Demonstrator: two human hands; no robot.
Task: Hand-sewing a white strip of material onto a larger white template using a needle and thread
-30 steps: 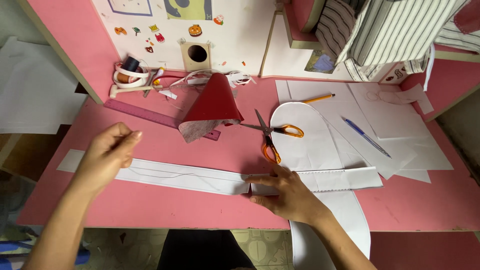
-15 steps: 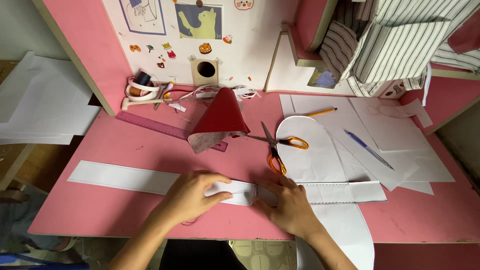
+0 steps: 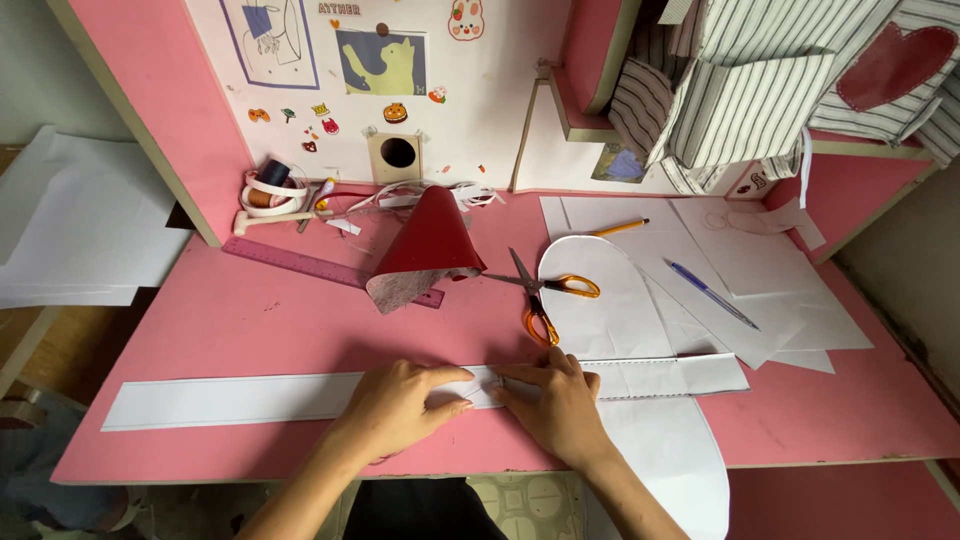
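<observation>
Both hands are flat, fingers spread, pressing the middle of the long white paper strip (image 3: 230, 398): left hand (image 3: 400, 405), right hand (image 3: 555, 405), fingertips nearly meeting. Looks mid-job, strip lies flat on the pink counter (image 3: 250, 320). Just beyond the right hand: orange scissors (image 3: 545, 295), clear of the strip

Scissors (image 3: 545, 295) lie behind paper strip (image 3: 230, 398), ruler (image 3: 320, 270) leftward
</observation>
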